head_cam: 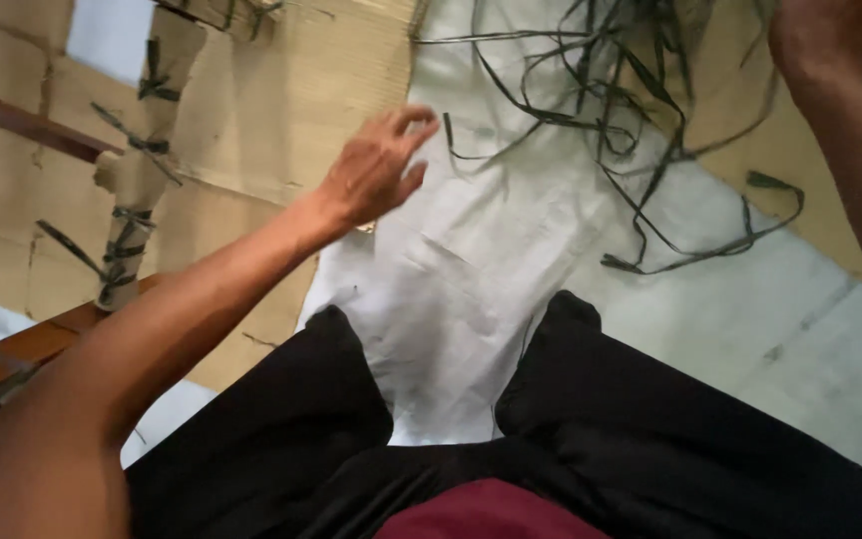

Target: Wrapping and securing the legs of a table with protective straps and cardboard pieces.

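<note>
Dark green strips (pixel 641 110) lie in a loose tangle on the white sheet (pixel 491 260), and we reach toward them with our left hand (pixel 371 175). Its fingers (pixel 406 125) are spread and slightly curled, gripping nothing, their tips just beside the nearest strip end at the edge of the tangle. Our right hand (pixel 825 35) sits at the top right corner above the tangle; it is cut off by the frame, so we cannot tell whether its fingers are open or closed. Below the hands, our legs in black trousers (pixel 591 419) rest on the sheet. Left of the sheet lies brown cardboard (pixel 251 130), and on it a cardboard roll (pixel 137 175) bound with more dark strips.
</note>
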